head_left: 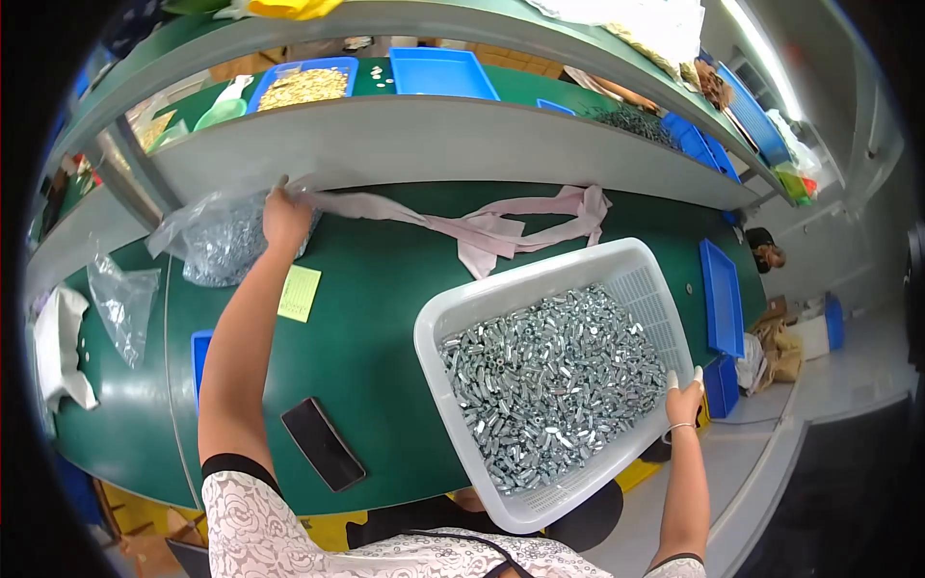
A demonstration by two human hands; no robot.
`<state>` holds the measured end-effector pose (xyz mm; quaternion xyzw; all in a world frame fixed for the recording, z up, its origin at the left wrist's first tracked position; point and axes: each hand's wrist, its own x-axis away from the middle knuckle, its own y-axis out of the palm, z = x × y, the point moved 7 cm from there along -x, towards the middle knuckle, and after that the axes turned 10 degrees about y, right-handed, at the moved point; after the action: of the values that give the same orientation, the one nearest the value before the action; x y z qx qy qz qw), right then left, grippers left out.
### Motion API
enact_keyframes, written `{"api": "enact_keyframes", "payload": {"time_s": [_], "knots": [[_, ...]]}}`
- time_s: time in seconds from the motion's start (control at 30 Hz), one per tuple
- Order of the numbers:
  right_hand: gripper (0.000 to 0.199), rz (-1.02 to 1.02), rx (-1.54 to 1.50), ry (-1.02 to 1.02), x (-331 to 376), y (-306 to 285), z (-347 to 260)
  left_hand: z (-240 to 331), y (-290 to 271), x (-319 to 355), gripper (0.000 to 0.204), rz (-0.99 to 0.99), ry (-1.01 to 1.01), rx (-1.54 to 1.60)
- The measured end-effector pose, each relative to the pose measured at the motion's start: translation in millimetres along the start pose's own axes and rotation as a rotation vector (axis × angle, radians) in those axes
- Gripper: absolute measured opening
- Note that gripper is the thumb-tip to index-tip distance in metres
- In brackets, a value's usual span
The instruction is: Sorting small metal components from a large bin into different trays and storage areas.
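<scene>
A white plastic basket point(445, 306) full of small silvery metal pieces point(559, 385) sits tilted at the table's front edge, partly over my lap. My right hand point(685, 401) is closed on its right rim, with white covers on the fingertips. At the far left of the table, my left hand point(286, 222) is closed on the end of a pale pink cloth strip point(462, 229). Its fingers are partly hidden. Right beside that hand lies a clear plastic bag point(220, 246) of small metal parts.
A black phone point(324, 444) and a yellow paper slip point(300, 293) lie on the green table point(376, 337). An empty clear bag point(125, 303) is at left. Blue trays point(721, 297) stand at right. A grey shelf point(424, 144) spans the back.
</scene>
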<state>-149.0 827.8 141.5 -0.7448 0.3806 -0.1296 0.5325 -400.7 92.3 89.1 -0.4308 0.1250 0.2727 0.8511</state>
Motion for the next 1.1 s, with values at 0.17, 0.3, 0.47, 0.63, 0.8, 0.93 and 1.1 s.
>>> {"api": "enact_keyframes", "payload": {"time_s": [0.17,0.3,0.47,0.63,0.8,0.93,1.1], "knots": [[0.069,0.057,0.071,-0.067,28,-11,-22,95,35,57,0.045,-0.167,0.602,-0.443],[0.069,0.035,0.1,-0.032,45,-5,-2,126,109,104,0.044,-0.601,0.878,-0.042],[0.065,0.087,0.14,0.009,54,6,1,156,174,131,0.039,-0.683,0.934,0.143],[0.062,0.092,0.13,0.054,57,3,2,193,225,126,0.037,-1.048,1.001,-0.289],[0.061,0.068,0.143,0.064,56,0,3,163,259,52,0.033,-0.805,0.782,-0.496],[0.059,0.084,0.159,0.077,58,1,1,141,260,25,0.034,-0.585,0.73,-0.225],[0.057,0.084,0.21,0.117,56,0,-1,146,254,23,0.038,-0.36,0.63,-0.198]]}}
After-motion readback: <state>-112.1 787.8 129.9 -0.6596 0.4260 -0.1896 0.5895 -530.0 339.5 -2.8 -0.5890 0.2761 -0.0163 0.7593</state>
